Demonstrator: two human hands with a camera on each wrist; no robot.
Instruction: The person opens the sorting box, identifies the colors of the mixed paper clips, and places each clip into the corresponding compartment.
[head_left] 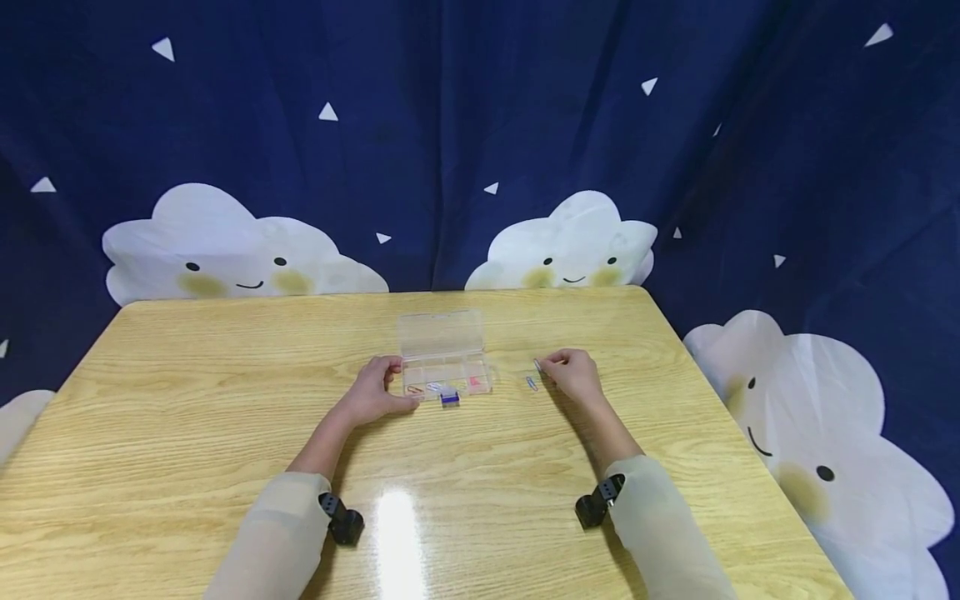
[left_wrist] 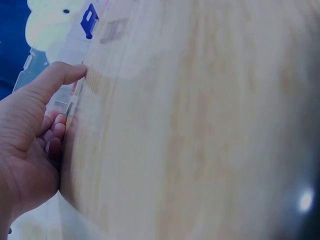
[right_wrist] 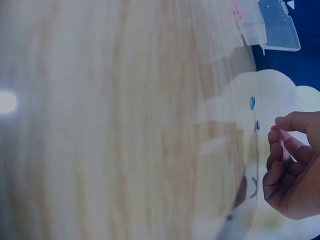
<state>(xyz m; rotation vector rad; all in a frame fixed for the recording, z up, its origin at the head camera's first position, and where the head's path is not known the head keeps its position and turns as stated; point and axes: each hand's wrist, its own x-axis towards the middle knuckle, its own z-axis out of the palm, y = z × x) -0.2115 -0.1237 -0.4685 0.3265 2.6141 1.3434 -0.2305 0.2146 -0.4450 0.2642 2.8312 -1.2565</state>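
Note:
A clear plastic compartment box [head_left: 442, 372] lies on the table, its lid [head_left: 441, 333] folded back behind it. My left hand [head_left: 372, 392] grips the box's left end, with the thumb at the front edge and the fingers at the side. Red, white, yellow and pink small pieces lie in the compartments; one is a red paper clip [head_left: 414, 390]. A blue latch [head_left: 449, 399] hangs at the front. To the right of the box are two blue paper clips, a nearer clip [head_left: 532, 383] and a farther clip [head_left: 537, 365]. My right hand [head_left: 576, 375] has its loosely bent fingertips close beside the farther clip.
The wooden table [head_left: 225, 400] reaches back to a dark blue curtain [head_left: 442, 125] printed with clouds and triangles. Black wrist cameras sit at the left cuff [head_left: 345, 527] and the right cuff [head_left: 591, 511]. A bright glare spot [head_left: 397, 533] shows near the front.

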